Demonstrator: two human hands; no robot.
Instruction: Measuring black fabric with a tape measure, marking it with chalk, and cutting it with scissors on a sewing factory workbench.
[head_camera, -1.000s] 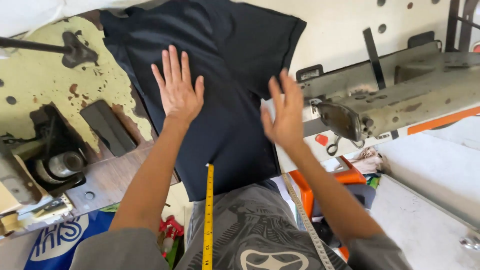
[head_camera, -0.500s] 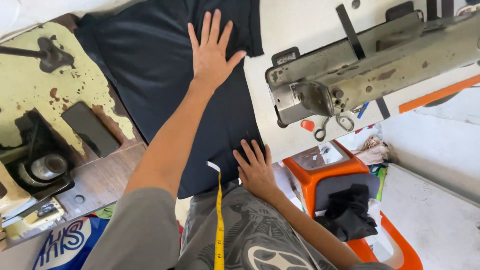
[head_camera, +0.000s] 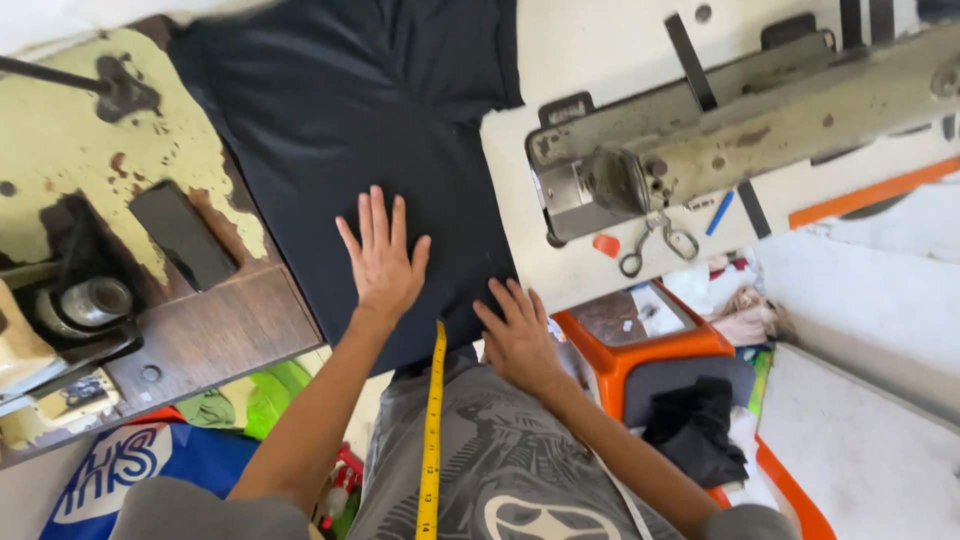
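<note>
On table edge, dark fabric (head_camera: 350, 130): left hand (head_camera: 385, 260) flat, fingers spread, right hand (head_camera: 520, 335) flat at hem. Neither grips. Press evenly, stroke outward against wrinkles.

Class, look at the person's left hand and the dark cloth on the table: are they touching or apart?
Touching. The head view shows the left hand lying flat, fingers spread, palm down on the dark cloth, with no gap visible beneath it.

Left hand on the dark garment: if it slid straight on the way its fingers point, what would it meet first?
The left hand lies flat on the dark garment, fingers pointing up the table. Going straight on, it would likely meet only more of that fabric up to the picture's top edge; the sewing machine sits off to the right.
</note>
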